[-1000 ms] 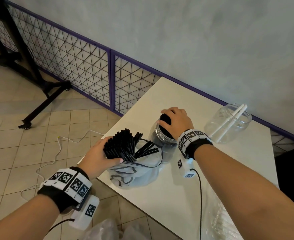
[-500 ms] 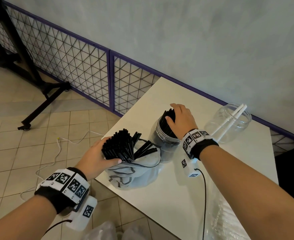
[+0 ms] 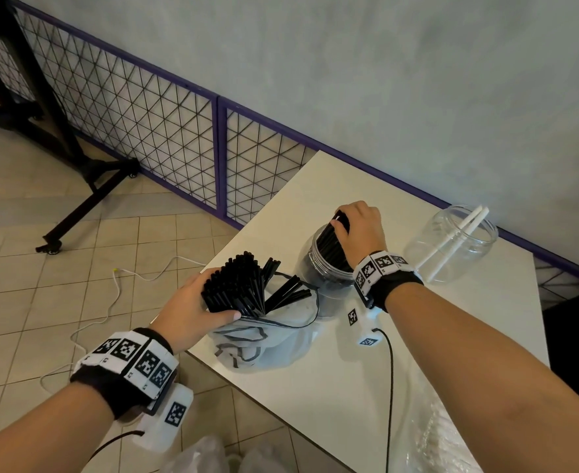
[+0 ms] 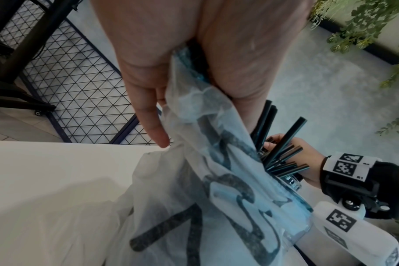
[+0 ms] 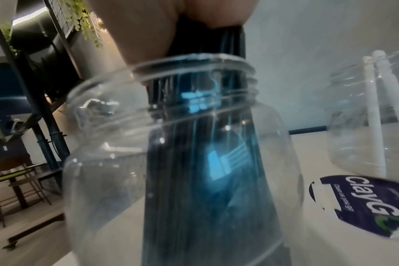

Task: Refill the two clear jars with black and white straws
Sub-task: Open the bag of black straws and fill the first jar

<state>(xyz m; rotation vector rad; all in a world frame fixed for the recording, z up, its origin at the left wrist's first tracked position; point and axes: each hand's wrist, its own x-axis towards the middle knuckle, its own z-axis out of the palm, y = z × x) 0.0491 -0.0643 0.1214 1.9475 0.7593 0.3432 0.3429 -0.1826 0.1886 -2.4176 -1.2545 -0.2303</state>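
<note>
A clear jar point(image 3: 318, 268) point(image 5: 116, 144) stands mid-table with a bunch of black straws point(image 3: 329, 245) point(image 5: 207, 162) in it. My right hand point(image 3: 356, 227) grips the tops of those straws above the jar mouth. A translucent printed bag point(image 3: 257, 343) point(image 4: 205, 198) lies near the table's left edge, black straws point(image 3: 237, 285) point(image 4: 282, 158) fanning out of its mouth. My left hand point(image 3: 196, 308) point(image 4: 194, 72) grips the bag together with the straw bundle. A second clear jar point(image 3: 451, 244) point(image 5: 371, 117) at the back right holds two white straws point(image 3: 458, 240).
The white table point(image 3: 417, 353) has its left edge close beside the bag. A purple-framed mesh fence point(image 3: 145, 138) and a black wheeled stand point(image 3: 76, 186) are on the tiled floor to the left. A cable point(image 3: 390, 387) runs from my right wrist. Crumpled clear plastic point(image 3: 431, 438) lies at the front right.
My right hand has moved from covering the jar mouth to its far side, holding the straw tops tilted back. My left hand keeps its hold on the bag and bundle.
</note>
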